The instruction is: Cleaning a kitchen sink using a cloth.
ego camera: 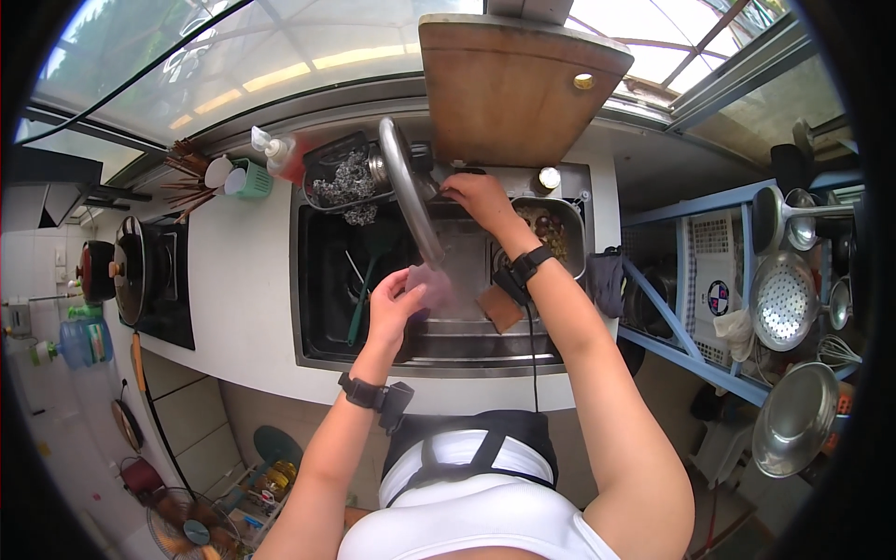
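Note:
My left hand (395, 304) holds a translucent pinkish-purple piece (428, 285), perhaps a cloth or a cup, under the spout of the curved metal faucet (413, 196). My right hand (479, 199) reaches to the faucet's base, its fingertips at what looks like the tap lever, partly hidden. Both are over a dark double sink (455, 362). A green spatula (362, 304) leans in the left basin. A brown sponge or pad (500, 310) lies below my right wrist. At the right, a strainer basket (578, 231) holds food scraps.
A large wooden cutting board (521, 84) stands upright behind the sink. A wire caddy with steel wool (350, 182), a soap bottle (283, 157) and a green chopstick holder (253, 180) are back left. A cooktop (171, 280) is far left; a blue rack (672, 315) stands right.

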`<state>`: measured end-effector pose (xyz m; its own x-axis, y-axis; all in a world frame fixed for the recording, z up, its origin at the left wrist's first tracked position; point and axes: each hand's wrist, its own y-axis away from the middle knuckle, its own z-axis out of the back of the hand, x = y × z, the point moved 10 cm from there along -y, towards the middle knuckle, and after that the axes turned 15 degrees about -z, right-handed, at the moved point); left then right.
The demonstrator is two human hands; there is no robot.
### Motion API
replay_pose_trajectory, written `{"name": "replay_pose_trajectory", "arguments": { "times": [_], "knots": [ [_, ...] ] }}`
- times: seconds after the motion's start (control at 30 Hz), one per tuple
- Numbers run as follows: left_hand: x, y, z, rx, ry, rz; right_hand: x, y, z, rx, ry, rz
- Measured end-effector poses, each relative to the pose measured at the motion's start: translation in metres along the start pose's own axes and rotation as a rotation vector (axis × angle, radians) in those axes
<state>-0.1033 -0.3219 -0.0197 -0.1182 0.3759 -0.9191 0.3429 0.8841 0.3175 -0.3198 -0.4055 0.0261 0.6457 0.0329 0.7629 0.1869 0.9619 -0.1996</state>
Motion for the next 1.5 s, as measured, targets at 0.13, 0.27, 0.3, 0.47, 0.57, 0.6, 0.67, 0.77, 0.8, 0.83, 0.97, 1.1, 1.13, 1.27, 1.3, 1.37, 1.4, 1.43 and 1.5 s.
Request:
{"name": "replay_pose_trajectory", "arguments": {
  "times": [0.13,0.27,0.3,0.47,0.57,0.6,0.67,0.77,0.8,0.83,0.97,1.1,1.13,1.27,1.3,1.37,1.4,1.43,1.5],
  "knots": [
    [-0.003,-0.003,0.003,-0.01,0.01,-0.017,0.008,0.004,0.001,-0.017,0.027,-0.013],
    [-0.003,-0.004,0.0,0.0,0.028,-0.009,-0.001,0.042,0.03,-0.29,-0.151,-0.28],
    [-0.002,-0.005,-0.003,0.008,0.033,-0.008,-0.021,0.059,0.025,-0.257,-0.365,-0.493],
    [-0.004,-0.008,-0.02,0.014,0.028,0.0,0.0,0.14,-0.044,0.35,-0.84,-0.864],
    [0.001,-0.008,-0.026,0.026,0.118,0.049,0.028,0.139,-0.013,0.137,-0.665,-0.702],
    [0.002,-0.007,-0.031,0.057,0.173,0.089,0.028,0.139,-0.01,0.13,-0.653,-0.7],
    [-0.002,-0.005,-0.036,0.095,0.145,0.067,0.013,0.145,-0.007,0.072,-0.672,-0.79],
    [0.003,-0.006,-0.029,0.095,0.082,0.026,0.01,0.148,-0.009,0.106,-0.638,-0.736],
    [0.003,-0.006,-0.026,0.093,0.051,0.016,0.012,0.15,-0.009,0.117,-0.603,-0.756],
    [0.004,-0.007,-0.023,0.09,0.02,0.007,0.012,0.149,-0.008,0.12,-0.595,-0.747],
    [0.002,-0.012,-0.016,0.082,-0.035,-0.052,0.001,0.15,0.004,0.03,-0.397,-0.678],
    [-0.01,-0.018,0.001,0.039,-0.034,-0.191,-0.001,0.147,0.016,-0.027,-0.415,-0.691],
    [-0.014,-0.018,0.002,0.065,-0.047,-0.217,-0.002,0.147,0.016,-0.027,-0.413,-0.688],
    [-0.021,-0.02,0.0,0.117,-0.046,-0.264,0.007,0.142,0.013,-0.044,-0.387,-0.614],
    [-0.022,-0.018,-0.003,0.139,-0.024,-0.265,0.016,0.14,0.007,-0.019,-0.446,-0.61],
    [-0.025,-0.016,-0.006,0.147,-0.019,-0.265,0.028,0.143,-0.009,0.073,-0.541,-0.707],
    [-0.031,-0.014,-0.014,0.18,-0.006,-0.289,0.033,0.145,-0.015,0.117,-0.627,-0.729],
    [-0.036,-0.012,-0.021,0.213,0.006,-0.313,0.031,0.146,-0.018,0.116,-0.627,-0.73],
    [-0.043,-0.01,-0.026,0.242,-0.003,-0.321,0.066,0.135,-0.001,-0.018,-0.06,-0.348]
  ]
}}
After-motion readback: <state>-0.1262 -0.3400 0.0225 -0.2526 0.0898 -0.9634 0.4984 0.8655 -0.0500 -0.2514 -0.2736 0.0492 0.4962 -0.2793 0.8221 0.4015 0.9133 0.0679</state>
